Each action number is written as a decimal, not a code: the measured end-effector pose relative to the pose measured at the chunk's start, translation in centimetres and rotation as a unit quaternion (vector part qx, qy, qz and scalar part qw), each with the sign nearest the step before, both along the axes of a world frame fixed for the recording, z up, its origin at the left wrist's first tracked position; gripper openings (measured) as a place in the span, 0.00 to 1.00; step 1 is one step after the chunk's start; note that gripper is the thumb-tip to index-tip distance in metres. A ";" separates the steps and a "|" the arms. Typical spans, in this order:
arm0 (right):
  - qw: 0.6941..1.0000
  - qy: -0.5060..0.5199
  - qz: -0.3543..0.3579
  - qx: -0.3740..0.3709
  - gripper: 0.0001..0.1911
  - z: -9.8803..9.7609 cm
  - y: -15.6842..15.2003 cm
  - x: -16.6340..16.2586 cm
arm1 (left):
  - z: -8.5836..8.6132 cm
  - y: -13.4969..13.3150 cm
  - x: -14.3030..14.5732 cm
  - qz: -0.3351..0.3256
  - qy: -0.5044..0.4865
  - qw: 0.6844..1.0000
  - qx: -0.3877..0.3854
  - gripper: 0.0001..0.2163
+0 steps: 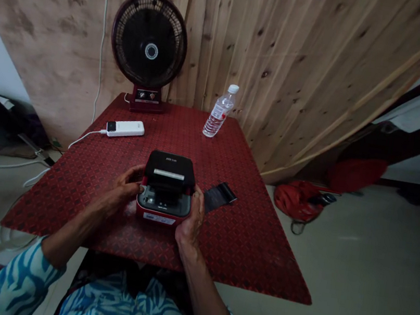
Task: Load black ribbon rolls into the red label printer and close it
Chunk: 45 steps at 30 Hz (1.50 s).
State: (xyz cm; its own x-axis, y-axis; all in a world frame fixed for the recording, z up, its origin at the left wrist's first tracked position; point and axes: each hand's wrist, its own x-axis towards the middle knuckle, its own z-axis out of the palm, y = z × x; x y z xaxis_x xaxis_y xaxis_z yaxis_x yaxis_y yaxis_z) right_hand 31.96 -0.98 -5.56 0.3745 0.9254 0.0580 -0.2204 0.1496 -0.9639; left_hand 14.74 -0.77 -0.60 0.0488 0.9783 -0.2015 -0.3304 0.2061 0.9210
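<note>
A small red and black printer (164, 203) stands on the table in front of me. Its black lid is tilted up at the back, showing the grey inside, and a white label is stuck on its red front. My left hand (126, 187) holds the printer's left side, the thumb at its upper edge. Against the right side lies my right hand (192, 221), fingers curled along the wall. Just right of that hand, a dark strip of film with a rolled end (220, 197) rests on the table.
The red patterned table (259, 249) holds a white power bank (125, 128) with a cable at left, a dark red fan (149, 48) at the back and a water bottle (220, 111). Wooden boards stand behind. A red bag (298, 199) lies on the floor at right.
</note>
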 end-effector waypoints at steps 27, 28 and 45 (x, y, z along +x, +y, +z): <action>0.941 -0.332 -0.024 -0.056 0.10 0.4 5.8 14.8 | 2.8 -6.0 -0.1 0.159 0.107 0.979 0.065 0.20; 0.938 -0.340 -0.019 -0.058 0.11 0.2 5.8 14.5 | 2.9 -6.3 -0.1 0.161 0.116 0.978 0.068 0.20; 0.933 -0.159 0.322 -0.009 0.18 9.8 -6.0 9.3 | 5.9 -7.7 4.2 0.009 0.206 0.958 0.199 0.10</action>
